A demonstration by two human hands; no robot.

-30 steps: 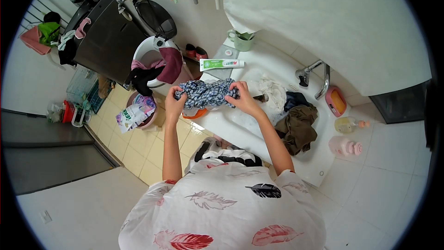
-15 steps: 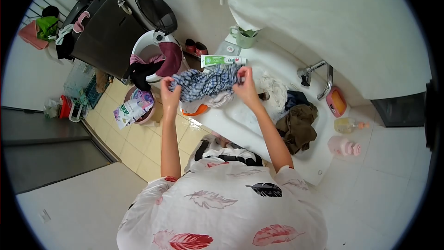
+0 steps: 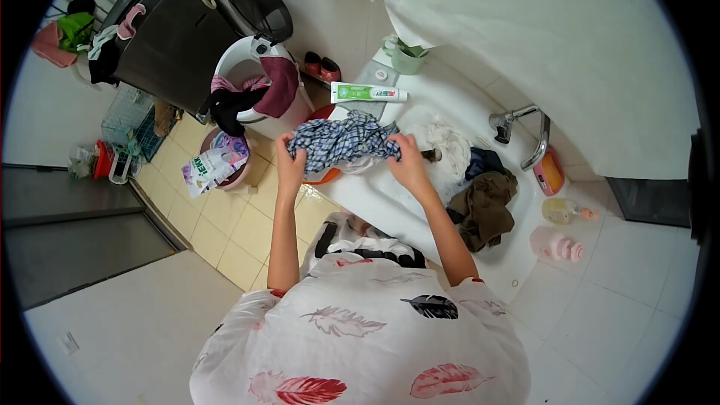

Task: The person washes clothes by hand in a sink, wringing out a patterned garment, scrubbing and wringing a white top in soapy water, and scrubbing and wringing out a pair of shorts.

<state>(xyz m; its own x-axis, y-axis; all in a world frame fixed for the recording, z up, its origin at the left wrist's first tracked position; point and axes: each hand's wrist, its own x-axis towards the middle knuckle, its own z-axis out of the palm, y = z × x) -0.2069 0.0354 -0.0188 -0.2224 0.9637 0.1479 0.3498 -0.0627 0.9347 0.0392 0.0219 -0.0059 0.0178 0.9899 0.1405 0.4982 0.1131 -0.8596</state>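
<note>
A blue and white checked garment point(image 3: 341, 141), bunched up, stretches between my two hands above the left end of the white bathtub-like basin point(image 3: 375, 208). Its left end is gripped by my left hand point(image 3: 289, 163), and its right end by my right hand point(image 3: 407, 163). Beneath it, part of a white cloth and the edge of an orange basin point(image 3: 322, 175) show. To the right of my right hand, a white garment point(image 3: 452, 148), a dark blue cloth point(image 3: 484, 163) and a brown garment point(image 3: 486, 210) lie in the basin with suds. A toothpaste tube point(image 3: 367, 93) rests just beyond the checked garment.
A chrome faucet point(image 3: 525, 129) rises at the basin's far right, near a pink soap bottle point(image 3: 556, 244) and a yellowish pump bottle point(image 3: 568, 211). A green cup point(image 3: 409, 58) stands on the back ledge. Left are a white bucket point(image 3: 238, 67) draped with clothes and a detergent bag point(image 3: 214, 169).
The checked garment and both hands sit slightly lower and further right in view, as the whole view has shifted. The garment looks more bunched between the hands.
</note>
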